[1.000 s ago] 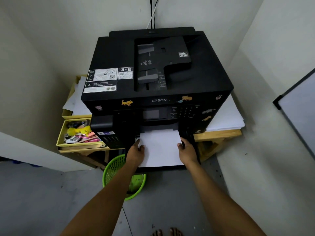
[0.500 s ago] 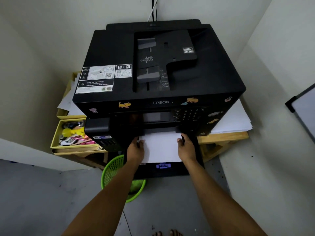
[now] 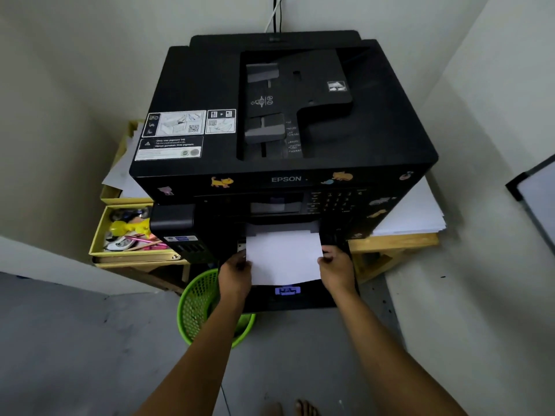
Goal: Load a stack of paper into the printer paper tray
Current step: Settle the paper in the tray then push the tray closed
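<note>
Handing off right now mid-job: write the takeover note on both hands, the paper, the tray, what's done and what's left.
Left hand: holds the left edge of the white paper stack.
Right hand: holds its right edge.
The stack lies over the pulled-out black paper tray of the black Epson printer, far edge at the slot.
Done: paper brought to the tray.
Left: seat the stack flat, let go, push the tray shut.

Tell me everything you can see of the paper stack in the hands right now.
The paper stack is plain white, blank on top, with squared edges. It lies nearly flat over the pulled-out black paper tray at the printer's front, its far edge reaching under the grey output slot. The left hand grips its left edge and the right hand grips its right edge. Its near edge stops short of a purple label on the tray. Its thickness cannot be judged from above.
</note>
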